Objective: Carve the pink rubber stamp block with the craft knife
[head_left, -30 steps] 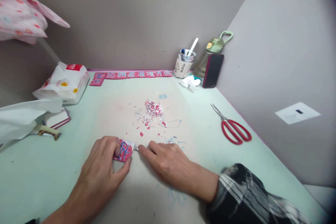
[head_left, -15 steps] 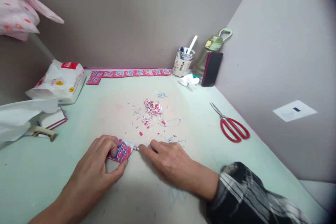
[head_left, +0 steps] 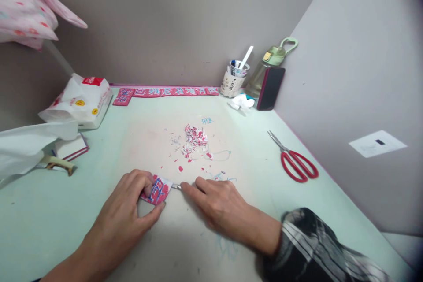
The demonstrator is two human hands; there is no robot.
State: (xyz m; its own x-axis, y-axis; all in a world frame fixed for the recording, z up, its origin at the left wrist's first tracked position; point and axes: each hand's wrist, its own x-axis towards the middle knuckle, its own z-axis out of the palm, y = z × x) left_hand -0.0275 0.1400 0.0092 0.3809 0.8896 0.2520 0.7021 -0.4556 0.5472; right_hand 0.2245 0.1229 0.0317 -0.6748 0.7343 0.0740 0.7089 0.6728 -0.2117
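Across the pale green table, the work looked well along but unfinished. At lower left of centre, the left hand pinched a card; at lower right of centre, the right hand closed narrowly around a small tool. A row of pink cards with cut-looking characters lay along the table's far edge, seemingly done. The held card, bottom centre-left, had a white corner, so probably some remained. Scraps were heaped mid-frame. Compared with half a second earlier, more of the metal tool showed between card and fingertip.
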